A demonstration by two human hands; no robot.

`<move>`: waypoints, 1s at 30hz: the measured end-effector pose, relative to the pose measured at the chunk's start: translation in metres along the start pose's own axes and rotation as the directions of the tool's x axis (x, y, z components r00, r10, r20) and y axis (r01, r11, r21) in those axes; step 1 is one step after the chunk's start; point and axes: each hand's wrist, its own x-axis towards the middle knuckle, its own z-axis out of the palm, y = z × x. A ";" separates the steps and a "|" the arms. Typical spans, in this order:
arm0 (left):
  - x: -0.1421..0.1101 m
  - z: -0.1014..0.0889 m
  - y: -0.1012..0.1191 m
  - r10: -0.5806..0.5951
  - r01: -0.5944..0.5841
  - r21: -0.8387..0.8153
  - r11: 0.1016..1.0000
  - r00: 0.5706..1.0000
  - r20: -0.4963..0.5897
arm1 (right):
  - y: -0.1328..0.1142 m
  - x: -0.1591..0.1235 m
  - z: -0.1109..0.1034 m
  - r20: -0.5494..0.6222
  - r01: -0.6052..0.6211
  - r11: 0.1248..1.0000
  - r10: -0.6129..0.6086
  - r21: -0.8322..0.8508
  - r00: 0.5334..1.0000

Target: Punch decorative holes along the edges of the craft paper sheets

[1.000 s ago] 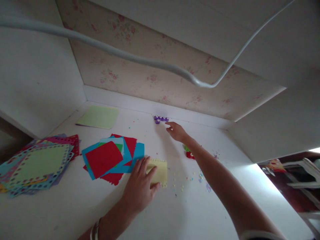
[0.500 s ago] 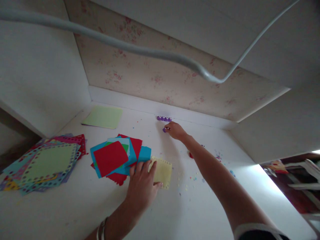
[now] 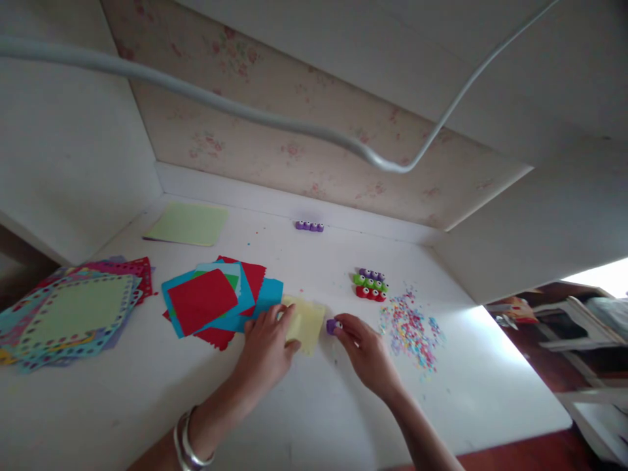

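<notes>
My left hand [image 3: 265, 347] presses on the left part of a small pale yellow paper square [image 3: 307, 322] on the white table [image 3: 314, 405], fingers bent over its edge. Just right of that square, my right hand [image 3: 366, 350] pinches a small purple punch [image 3: 334, 325] at the paper's right edge. A row of purple punches [image 3: 309, 226] stays at the back by the wall. A cluster of purple, green and red punches [image 3: 370, 284] sits behind my right hand.
A pile of red, blue and green paper squares [image 3: 216, 301] lies left of the yellow one. A stack of hole-edged sheets [image 3: 73, 314] is at far left, a light green sheet [image 3: 189, 224] at the back. Coloured paper bits [image 3: 412, 327] are scattered at right.
My right hand picked one purple punch from the back row and drew it toward me to the yellow square's right edge. The left hand stayed on the paper.
</notes>
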 end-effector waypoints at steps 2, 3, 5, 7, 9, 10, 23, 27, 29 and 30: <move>0.000 -0.001 -0.001 0.019 -0.019 -0.001 1.000 1.000 -0.001 | -0.001 -0.014 0.006 -0.024 0.014 0.999 -0.015 -0.039 1.000; 0.000 -0.001 -0.001 0.026 -0.026 -0.001 1.000 1.000 -0.003 | 0.000 -0.018 0.009 -0.032 0.021 0.998 -0.023 -0.052 0.999; 0.000 -0.002 0.000 0.031 -0.031 -0.002 1.000 0.999 -0.008 | 0.001 -0.021 0.012 -0.042 0.030 0.998 -0.032 -0.054 0.999; 0.000 -0.002 0.000 0.033 -0.033 0.000 0.999 0.999 -0.015 | 0.003 -0.020 0.014 -0.043 0.023 0.999 -0.025 -0.042 0.999; 0.000 -0.003 0.000 0.041 -0.041 -0.001 0.999 0.999 -0.019 | 0.004 -0.018 0.016 -0.035 0.013 0.999 -0.014 -0.037 0.999; 0.000 -0.003 0.000 0.044 -0.044 -0.004 0.999 0.999 -0.021 | 0.004 -0.017 0.017 -0.033 0.009 0.999 -0.011 -0.040 0.999; -0.002 -0.007 0.002 0.027 -0.027 -0.040 0.999 1.000 0.006 | -0.004 -0.013 0.026 -0.078 -0.002 1.000 0.002 -0.001 0.997; -0.003 -0.008 0.002 0.027 -0.026 -0.050 0.998 1.000 0.009 | -0.003 -0.014 0.028 -0.090 0.007 1.000 -0.006 0.010 0.996; -0.003 -0.009 0.003 0.027 -0.027 -0.053 0.998 1.000 0.008 | -0.003 -0.015 0.028 -0.086 -0.007 1.000 0.007 -0.002 0.996; -0.003 -0.009 0.003 0.028 -0.027 -0.052 0.998 1.000 0.008 | -0.003 -0.015 0.028 -0.084 -0.013 1.000 0.012 -0.014 0.996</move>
